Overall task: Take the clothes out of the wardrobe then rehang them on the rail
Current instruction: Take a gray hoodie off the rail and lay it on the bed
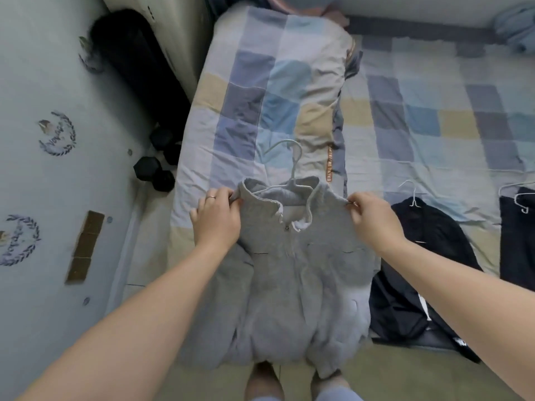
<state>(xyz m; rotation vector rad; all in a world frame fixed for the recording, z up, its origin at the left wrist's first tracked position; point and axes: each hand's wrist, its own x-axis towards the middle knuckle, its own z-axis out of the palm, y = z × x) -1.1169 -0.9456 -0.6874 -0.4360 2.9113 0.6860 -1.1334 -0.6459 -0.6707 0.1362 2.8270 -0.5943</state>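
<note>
Grey jacket [292,273] lies on bed [405,117] edge w/ white hanger [285,169] in its collar. Left hand [215,218] pinches one shoulder, right hand [373,217] pinches the other. Black garment [428,256] just beside, to the right.

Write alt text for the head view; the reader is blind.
The left hand and right hand grip the shoulders of a grey jacket on a white hanger, spread over the edge of a checked bed. Black garments on hangers lie to its right; dumbbells sit on the floor to the left.
</note>
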